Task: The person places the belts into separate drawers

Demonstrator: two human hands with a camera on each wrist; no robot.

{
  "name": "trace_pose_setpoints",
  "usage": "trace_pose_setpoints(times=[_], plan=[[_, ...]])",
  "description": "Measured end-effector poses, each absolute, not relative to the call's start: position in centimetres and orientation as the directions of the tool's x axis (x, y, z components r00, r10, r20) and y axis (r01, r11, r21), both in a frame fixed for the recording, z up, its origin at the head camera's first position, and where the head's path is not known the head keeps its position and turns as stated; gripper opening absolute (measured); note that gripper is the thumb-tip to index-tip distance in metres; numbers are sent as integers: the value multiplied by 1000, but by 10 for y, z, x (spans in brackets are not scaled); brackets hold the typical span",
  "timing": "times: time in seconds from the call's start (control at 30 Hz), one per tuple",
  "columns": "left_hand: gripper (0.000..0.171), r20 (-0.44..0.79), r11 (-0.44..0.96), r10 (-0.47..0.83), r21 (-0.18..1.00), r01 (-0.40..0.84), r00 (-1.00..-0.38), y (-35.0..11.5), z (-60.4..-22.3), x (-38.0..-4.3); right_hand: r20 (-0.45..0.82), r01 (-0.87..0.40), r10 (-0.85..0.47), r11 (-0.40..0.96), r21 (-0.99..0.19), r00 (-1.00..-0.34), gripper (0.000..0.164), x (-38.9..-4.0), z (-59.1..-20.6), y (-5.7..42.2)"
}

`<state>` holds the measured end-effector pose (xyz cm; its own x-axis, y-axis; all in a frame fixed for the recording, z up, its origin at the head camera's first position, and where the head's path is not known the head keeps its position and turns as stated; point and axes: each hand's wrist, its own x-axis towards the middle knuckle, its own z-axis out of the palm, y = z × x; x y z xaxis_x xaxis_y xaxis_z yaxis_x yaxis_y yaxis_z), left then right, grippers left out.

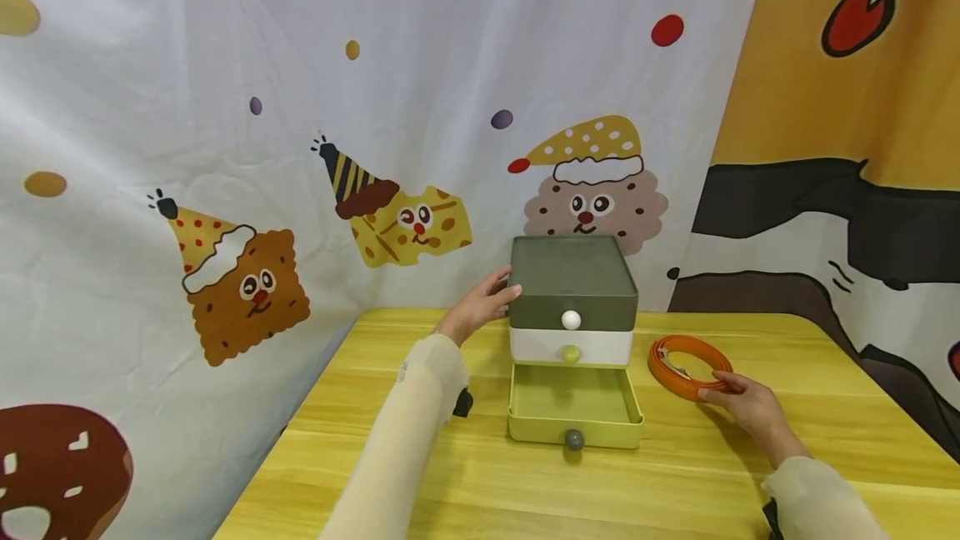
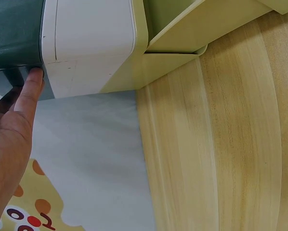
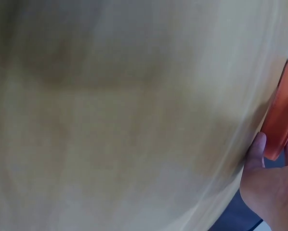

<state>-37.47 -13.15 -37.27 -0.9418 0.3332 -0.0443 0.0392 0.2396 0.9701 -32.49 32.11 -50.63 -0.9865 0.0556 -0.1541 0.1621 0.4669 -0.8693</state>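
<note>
Three drawers make up the small chest [image 1: 573, 307] at the middle of the head view, and the bottom drawer [image 1: 574, 407] is pulled out, showing nothing inside it. The left hand [image 1: 480, 307] rests with straight fingers against the chest's dark green top tier, to the left of it; the left wrist view shows a fingertip touching that corner. Right of the chest lies a coiled orange belt [image 1: 686, 363], and the right hand [image 1: 746, 407] pinches its near edge between thumb and fingers.

The belt looks light and bendy, likely to uncoil if lifted by one loop, so gathering the whole coil would hold it better. The chest seems like smooth, light plastic that could slide when pushed; steadying its side as the left hand does suits it.

Everything sits on a yellow wooden table [image 1: 450, 482] with visible grain. Behind hangs a white cloth backdrop [image 1: 225, 107] printed with cartoon biscuits in party hats, and an orange and black cloth at the upper right.
</note>
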Motion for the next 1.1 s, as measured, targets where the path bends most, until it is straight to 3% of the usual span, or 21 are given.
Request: trace_pose_setpoints(times=[0.23,0.53,1.1], plan=[[74,-43,233,342,972,40,-939,-132,-373,-374,-149,159,63,535,-830,-987,87,-321,-505,319],[72,-27,219,347,974,53,-937,-132,-374,-375,-60,97,82,579,-809,-995,70,-318,-509,317],[73,-42,227,351,973,41,-936,-133,-372,-373,39,19,65,719,-695,-997,53,-316,-506,311]])
